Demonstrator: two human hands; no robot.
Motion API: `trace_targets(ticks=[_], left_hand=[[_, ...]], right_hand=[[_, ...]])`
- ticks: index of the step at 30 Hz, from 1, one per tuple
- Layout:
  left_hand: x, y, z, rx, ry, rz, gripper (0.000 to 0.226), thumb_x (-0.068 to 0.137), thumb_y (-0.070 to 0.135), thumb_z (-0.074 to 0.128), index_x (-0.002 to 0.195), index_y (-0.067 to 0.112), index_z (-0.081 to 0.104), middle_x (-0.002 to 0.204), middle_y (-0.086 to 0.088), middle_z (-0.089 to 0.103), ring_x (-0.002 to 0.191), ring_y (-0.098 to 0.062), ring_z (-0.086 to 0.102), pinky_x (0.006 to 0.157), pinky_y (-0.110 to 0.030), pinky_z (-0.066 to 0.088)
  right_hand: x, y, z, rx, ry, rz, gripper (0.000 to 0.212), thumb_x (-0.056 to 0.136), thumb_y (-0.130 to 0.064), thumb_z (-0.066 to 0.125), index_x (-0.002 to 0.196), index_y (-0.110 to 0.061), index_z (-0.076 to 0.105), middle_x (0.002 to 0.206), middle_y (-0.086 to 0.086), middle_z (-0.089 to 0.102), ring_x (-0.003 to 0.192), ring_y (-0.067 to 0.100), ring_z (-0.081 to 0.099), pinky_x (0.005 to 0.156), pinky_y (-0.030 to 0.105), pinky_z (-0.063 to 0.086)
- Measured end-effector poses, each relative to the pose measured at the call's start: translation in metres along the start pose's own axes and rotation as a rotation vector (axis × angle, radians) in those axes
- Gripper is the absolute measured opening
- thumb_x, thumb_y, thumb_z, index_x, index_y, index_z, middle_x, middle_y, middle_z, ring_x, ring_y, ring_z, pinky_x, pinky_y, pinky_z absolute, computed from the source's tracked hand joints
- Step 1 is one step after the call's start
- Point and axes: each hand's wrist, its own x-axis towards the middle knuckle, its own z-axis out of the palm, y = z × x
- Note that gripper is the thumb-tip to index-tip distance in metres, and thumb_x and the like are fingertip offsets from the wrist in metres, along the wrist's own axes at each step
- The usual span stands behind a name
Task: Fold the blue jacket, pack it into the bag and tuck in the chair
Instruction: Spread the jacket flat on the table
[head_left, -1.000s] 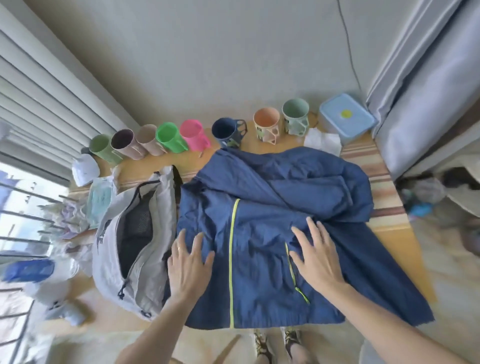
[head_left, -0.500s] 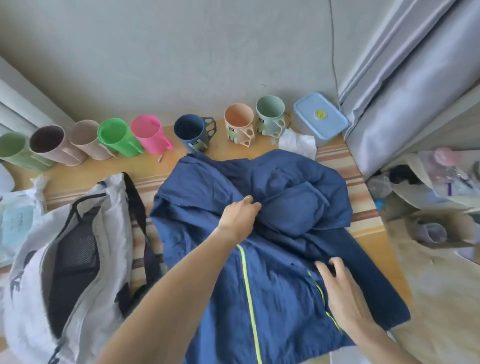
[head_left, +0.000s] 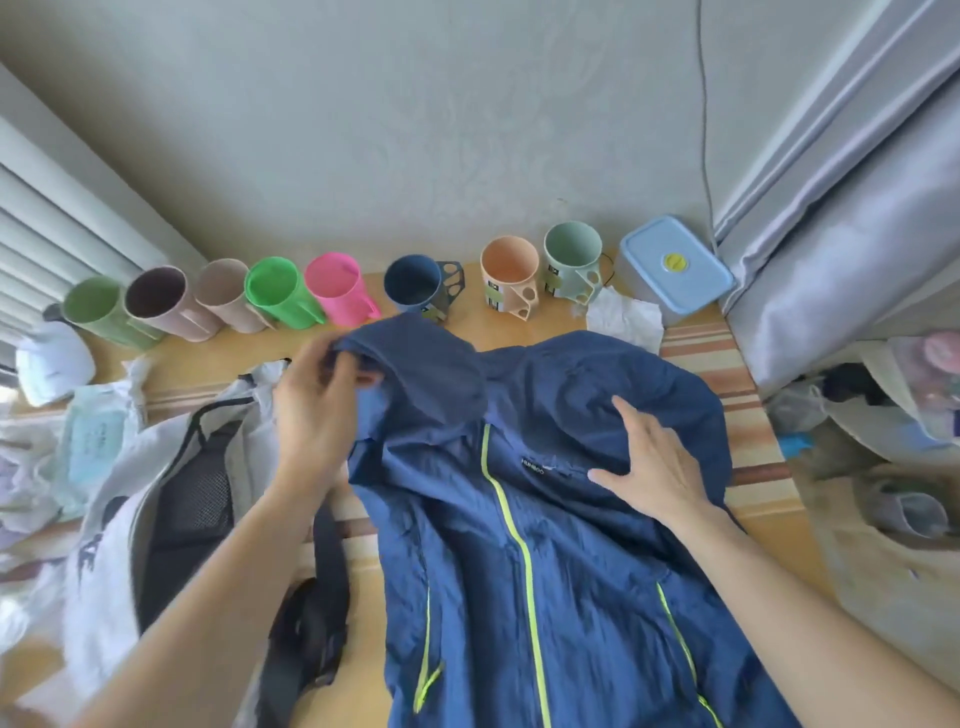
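Since half a second ago, the left hand (head_left: 317, 410) has moved from the middle of the jacket (head_left: 524, 525) to its upper left edge, and the right hand (head_left: 657, 462) has moved up from the lower right side to the chest area. Left fingers are now closed on a fold of blue cloth at the hood end, lifting it slightly off the table (head_left: 540, 325). Right fingers are spread apart and lie flat on the cloth, just right of a small white logo, gripping nothing.

Front up, the jacket lies across the table, its yellow-green zipper (head_left: 511, 540) running down the middle toward the camera. To its left, touching it, lies the grey bag (head_left: 156, 499), its dark mesh inside showing through the opening. A dark strap (head_left: 311, 618) lies between bag and jacket.

Along the wall stands a row of cups (head_left: 332, 286), with a blue-lidded box (head_left: 675, 267) at the right end and a crumpled white tissue (head_left: 626, 319) beside it. No chair shows in the view.
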Motion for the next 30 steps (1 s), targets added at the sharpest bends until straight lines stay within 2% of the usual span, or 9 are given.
trace_targets(ticks=[3, 5, 8, 13, 17, 20, 22, 25, 30], left_hand=[[0.022, -0.016, -0.083, 0.052, 0.281, -0.167, 0.02, 0.096, 0.009, 0.046, 0.103, 0.012, 0.064, 0.097, -0.014, 0.071, 0.08, -0.02, 0.073, 0.074, -0.027, 0.062], [0.031, -0.043, -0.138, 0.149, 0.424, -0.359, 0.04, 0.083, 0.034, 0.057, 0.118, 0.014, 0.062, 0.111, -0.016, 0.071, 0.095, -0.034, 0.074, 0.087, -0.041, 0.062], [0.015, -0.054, -0.155, 0.474, 0.545, -0.457, 0.06, 0.075, 0.042, 0.065, 0.132, 0.027, 0.051, 0.133, -0.01, 0.06, 0.116, -0.031, 0.063, 0.103, -0.056, 0.049], [-0.021, -0.015, -0.036, 0.579, 0.149, -0.185, 0.041, 0.084, 0.035, 0.07, 0.122, 0.03, 0.057, 0.1, 0.004, 0.072, 0.096, -0.024, 0.067, 0.089, -0.043, 0.053], [0.004, -0.016, 0.055, 0.735, -0.298, -0.149, 0.077, 0.073, 0.061, 0.068, 0.141, 0.045, 0.034, 0.074, 0.008, 0.076, 0.091, -0.021, 0.072, 0.083, -0.042, 0.057], [0.028, -0.018, 0.093, 0.763, -0.54, -0.159, 0.061, 0.079, 0.055, 0.066, 0.133, 0.045, 0.04, 0.06, 0.011, 0.074, 0.053, -0.008, 0.07, 0.073, -0.033, 0.059], [0.043, -0.02, 0.102, 0.661, -0.475, -0.167, 0.02, 0.087, 0.041, 0.063, 0.102, 0.028, 0.067, 0.059, 0.008, 0.075, 0.05, -0.01, 0.071, 0.077, -0.036, 0.061], [0.059, -0.031, 0.098, 0.33, -0.138, -0.268, 0.022, 0.086, 0.038, 0.058, 0.082, 0.02, 0.071, 0.066, 0.006, 0.077, 0.072, -0.018, 0.076, 0.084, -0.043, 0.06], [0.048, -0.015, 0.089, 0.211, -0.381, -0.127, 0.063, 0.076, 0.028, 0.081, 0.132, 0.036, 0.053, 0.127, 0.011, 0.06, 0.091, -0.018, 0.073, 0.085, -0.037, 0.059]], right_hand=[[0.014, 0.004, 0.007, -0.208, -0.023, -0.073, 0.062, 0.086, -0.047, 0.07, 0.139, -0.026, 0.049, 0.127, 0.002, 0.058, 0.116, 0.029, 0.055, 0.078, 0.039, 0.053], [0.023, 0.006, 0.004, -0.144, 0.047, -0.111, 0.016, 0.094, -0.032, 0.064, 0.102, -0.019, 0.068, 0.1, 0.001, 0.066, 0.098, 0.027, 0.061, 0.063, 0.035, 0.045], [0.037, 0.007, -0.026, 0.045, 0.233, -0.073, 0.014, 0.097, -0.023, 0.056, 0.089, -0.015, 0.064, 0.092, 0.005, 0.068, 0.082, 0.034, 0.064, 0.059, 0.038, 0.045], [0.055, -0.026, -0.115, 0.256, 0.614, -0.157, 0.014, 0.096, -0.023, 0.058, 0.102, -0.012, 0.063, 0.111, 0.015, 0.054, 0.087, 0.039, 0.06, 0.073, 0.042, 0.047], [0.052, -0.085, -0.155, 0.227, 0.553, -0.523, 0.012, 0.098, -0.026, 0.053, 0.105, -0.017, 0.058, 0.09, 0.003, 0.066, 0.082, 0.033, 0.062, 0.07, 0.042, 0.049], [0.055, -0.121, -0.166, 0.198, 0.422, -0.733, 0.012, 0.099, -0.024, 0.053, 0.106, -0.016, 0.058, 0.068, -0.01, 0.061, 0.06, 0.021, 0.058, 0.069, 0.041, 0.05], [0.066, -0.136, -0.175, 0.198, 0.381, -0.836, 0.013, 0.096, -0.022, 0.058, 0.106, -0.014, 0.061, 0.073, -0.016, 0.054, 0.065, 0.014, 0.053, 0.075, 0.04, 0.05], [0.09, -0.149, -0.191, 0.16, 0.348, -0.874, 0.034, 0.09, -0.017, 0.066, 0.123, -0.017, 0.059, 0.106, -0.003, 0.058, 0.093, 0.024, 0.06, 0.089, 0.04, 0.048], [0.069, -0.153, -0.177, 0.25, 0.238, -0.921, 0.054, 0.083, -0.002, 0.066, 0.135, -0.012, 0.056, 0.124, 0.003, 0.064, 0.113, 0.02, 0.061, 0.099, 0.041, 0.05]])
